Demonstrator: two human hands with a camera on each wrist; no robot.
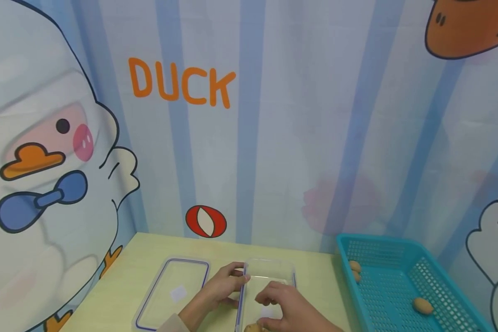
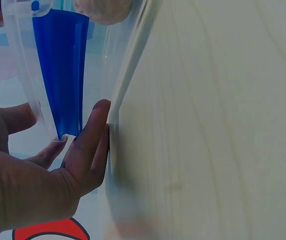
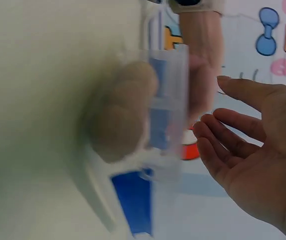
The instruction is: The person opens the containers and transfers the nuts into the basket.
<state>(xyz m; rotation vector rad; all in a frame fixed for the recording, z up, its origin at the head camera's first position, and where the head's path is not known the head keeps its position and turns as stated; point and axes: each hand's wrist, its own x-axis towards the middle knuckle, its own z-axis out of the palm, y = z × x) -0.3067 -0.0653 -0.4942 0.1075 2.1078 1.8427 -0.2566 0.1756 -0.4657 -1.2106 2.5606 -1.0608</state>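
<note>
A clear plastic food container with blue clips lies on the table, several potatoes showing through its wall in the right wrist view. My left hand grips its left side, thumb at the rim and fingers along the outer wall. A blue clip shows close by those fingers in the left wrist view. Over the container hovers my right hand, fingers loosely bent and holding nothing. One potato is near its thumb, at the bottom edge of the head view.
Left of the container, a clear lid with a blue seal lies flat on the pale wooden table. A turquoise basket stands at the right, with a potato and two more by its left wall. A printed curtain hangs behind.
</note>
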